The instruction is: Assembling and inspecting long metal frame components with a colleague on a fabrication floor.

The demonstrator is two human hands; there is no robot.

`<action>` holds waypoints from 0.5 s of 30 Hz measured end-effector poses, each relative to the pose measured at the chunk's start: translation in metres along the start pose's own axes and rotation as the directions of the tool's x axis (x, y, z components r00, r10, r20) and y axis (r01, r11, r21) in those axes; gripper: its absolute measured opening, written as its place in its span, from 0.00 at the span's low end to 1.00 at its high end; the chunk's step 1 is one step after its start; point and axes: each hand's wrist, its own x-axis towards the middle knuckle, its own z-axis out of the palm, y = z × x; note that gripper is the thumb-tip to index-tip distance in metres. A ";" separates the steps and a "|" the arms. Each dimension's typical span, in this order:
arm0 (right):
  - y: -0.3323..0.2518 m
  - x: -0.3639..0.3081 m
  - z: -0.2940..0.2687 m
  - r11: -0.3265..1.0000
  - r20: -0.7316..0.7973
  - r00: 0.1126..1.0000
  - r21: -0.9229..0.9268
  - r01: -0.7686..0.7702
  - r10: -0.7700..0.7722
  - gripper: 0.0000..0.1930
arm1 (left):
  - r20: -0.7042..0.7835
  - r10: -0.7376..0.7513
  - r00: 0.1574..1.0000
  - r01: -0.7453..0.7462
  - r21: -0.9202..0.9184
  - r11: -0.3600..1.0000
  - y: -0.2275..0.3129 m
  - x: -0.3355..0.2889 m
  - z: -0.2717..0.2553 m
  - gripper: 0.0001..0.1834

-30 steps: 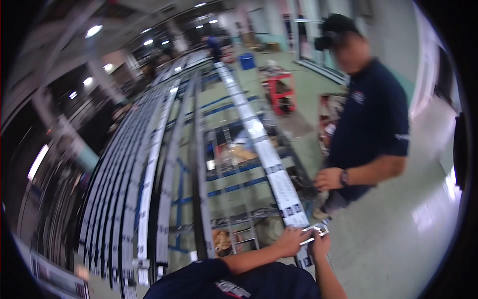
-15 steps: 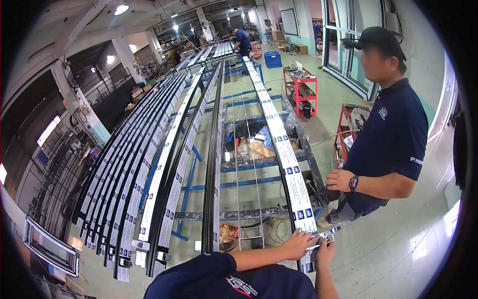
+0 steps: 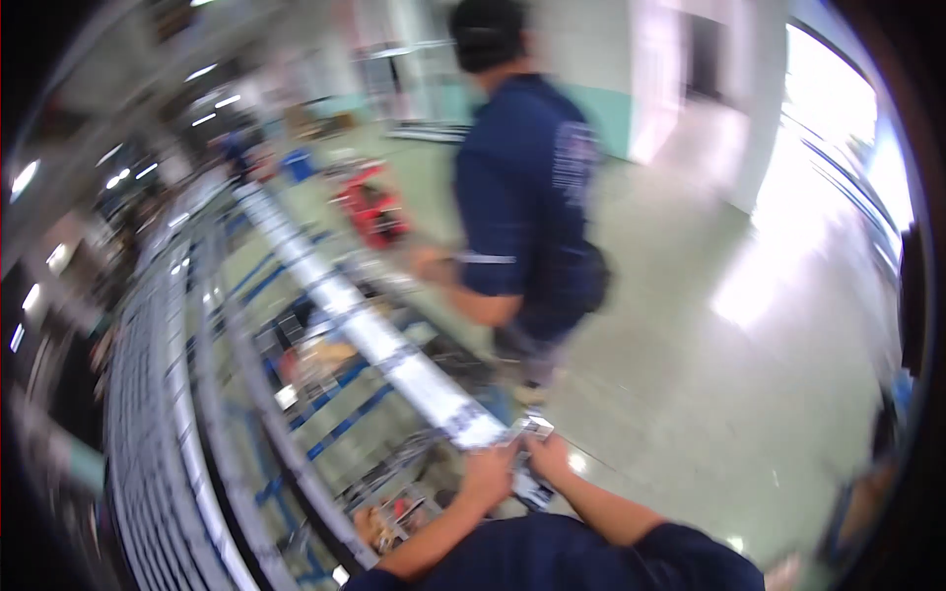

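Open floor [image 3: 670, 374] on my right
The long profile [image 3: 389, 357] lies ahead-left; a co-worker [image 3: 527, 187] blocks straight ahead.

Rack [image 3: 350, 422]: blue crossbars
Long strip [image 3: 370, 335]: white with dark patches, along the rack's right edge
Metal piece [image 3: 533, 426]: bright silver, before me
My shirt [image 3: 552, 559]: navy, plain where I see it
Co-worker's shirt [image 3: 512, 177]: navy, pale print across the back
Cart [image 3: 372, 209]: red, beyond the rack's right edge
Floor [image 3: 680, 424]: pale green

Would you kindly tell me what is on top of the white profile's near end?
The left hand covers part of the white profile, hiding the surface beneath; a shiny metal piece is by the right hand.
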 end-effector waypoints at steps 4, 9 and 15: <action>-0.034 -0.008 0.002 0.998 -0.017 0.999 -0.042 -0.036 0.036 0.35 | 0.015 -0.039 0.999 0.039 0.057 0.998 -0.025 -0.010 0.025 0.50; -0.002 0.000 0.000 0.998 -0.100 0.995 0.054 0.026 -0.021 0.33 | 0.071 -0.010 0.997 0.009 0.010 1.000 -0.010 0.000 0.034 0.51; -0.003 -0.004 -0.004 0.995 -0.116 0.988 -0.003 0.100 -0.100 0.30 | 0.050 -0.006 0.999 0.005 0.019 1.000 -0.009 -0.004 0.037 0.51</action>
